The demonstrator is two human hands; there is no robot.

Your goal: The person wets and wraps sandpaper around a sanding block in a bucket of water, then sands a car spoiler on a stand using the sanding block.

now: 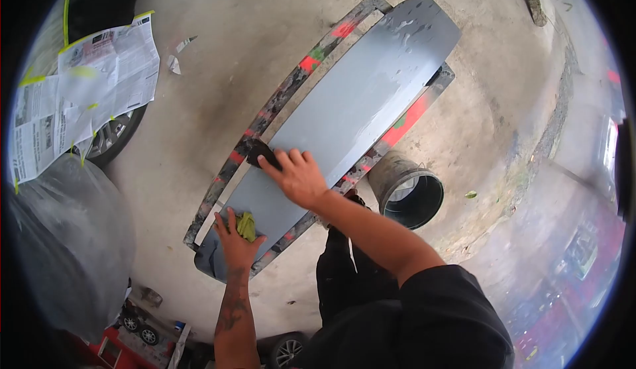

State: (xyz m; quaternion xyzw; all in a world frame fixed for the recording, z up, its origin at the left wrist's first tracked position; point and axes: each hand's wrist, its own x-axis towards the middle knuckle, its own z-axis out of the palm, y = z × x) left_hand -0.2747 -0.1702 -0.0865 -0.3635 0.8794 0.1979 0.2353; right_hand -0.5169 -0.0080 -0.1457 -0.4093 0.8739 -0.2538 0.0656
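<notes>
Right hand (299, 178) grips black pad (260, 153) against grey panel (351, 104), likely for even pressure; left hand (237, 246) grips green cloth (246, 226) there.

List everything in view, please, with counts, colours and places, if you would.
Long tapered panel: 1, grey, centre
Narrow paint-spotted stand: 1, dark with red and green, beneath panel
Flat pad: 1, black, on panel's left edge
Crumpled cloth: 1, yellow-green, panel's lower end
Round bucket: 1, dark grey, right of stand
Printed sheets: several, white, upper left
Crumpled plastic sheet: 1, translucent grey, lower left
Spoked wheels: several, dark and silvery, left, bottom
Small leaf: 1, green, right of bucket
Concrete floor: 1, beige-grey, throughout
Clutter: uncountable, partly red, bottom left
Shirt and trousers: 1 each, black, bottom
Right grip: 1, bare, on pad
Left grip: 1, bare, over cloth
</notes>
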